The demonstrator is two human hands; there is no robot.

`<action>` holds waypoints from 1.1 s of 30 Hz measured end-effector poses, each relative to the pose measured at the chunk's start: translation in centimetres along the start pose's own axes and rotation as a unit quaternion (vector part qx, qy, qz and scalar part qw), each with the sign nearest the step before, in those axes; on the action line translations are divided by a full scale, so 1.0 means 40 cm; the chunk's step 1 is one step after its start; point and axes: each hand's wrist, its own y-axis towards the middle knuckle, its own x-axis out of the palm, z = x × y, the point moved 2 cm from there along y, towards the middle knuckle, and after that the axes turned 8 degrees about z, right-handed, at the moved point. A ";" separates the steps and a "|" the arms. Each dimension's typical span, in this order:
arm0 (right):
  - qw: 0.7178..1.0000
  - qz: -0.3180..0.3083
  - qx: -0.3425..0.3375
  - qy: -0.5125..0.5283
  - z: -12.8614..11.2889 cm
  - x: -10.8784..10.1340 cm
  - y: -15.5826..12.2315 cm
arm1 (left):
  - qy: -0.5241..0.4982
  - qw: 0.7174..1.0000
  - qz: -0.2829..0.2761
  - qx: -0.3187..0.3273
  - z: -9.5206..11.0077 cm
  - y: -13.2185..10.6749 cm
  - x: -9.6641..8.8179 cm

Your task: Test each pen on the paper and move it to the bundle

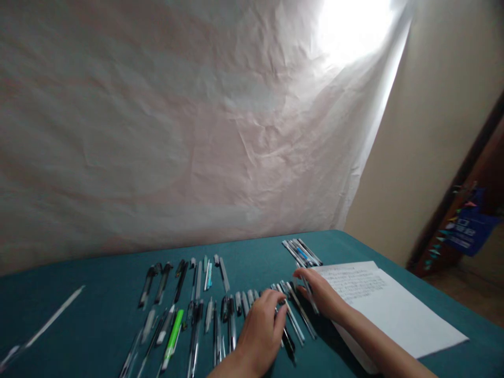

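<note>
My right hand is closed around a slim clear pen, which tilts above the table beside the written sheet. My left hand lies over the near row of pens, its fingers curled and the thumb close to the index finger. A small dark bit shows between those fingertips, too unclear to name. Just right of that hand, a black pen and several slender pens lie slanted on the table. To its left are a bright green pen and several clear pens with dark caps.
A green-covered table bears everything. Paper sheets, one with handwriting, lie at the right. Behind them is a bundle of pens. A back row of pens and caps and a pale strip lie leftward. A wrinkled sheet hangs behind.
</note>
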 end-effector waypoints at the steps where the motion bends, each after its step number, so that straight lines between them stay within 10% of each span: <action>1: 1.000 0.013 -0.008 0.015 -0.013 -0.008 -0.001 | -0.035 0.999 0.009 -0.022 -0.006 0.003 0.003; 10: 0.987 0.007 -0.089 0.130 -0.212 -0.039 -0.022 | -0.334 0.918 0.044 -0.210 -0.046 0.015 0.033; 25: 0.968 0.058 -0.241 0.049 -0.220 -0.010 -0.082 | -0.501 0.781 0.157 -0.340 -0.082 0.025 0.011; 33: 0.962 0.084 -0.256 0.054 -0.218 0.002 -0.078 | -0.519 0.771 0.137 -0.343 -0.066 0.016 0.024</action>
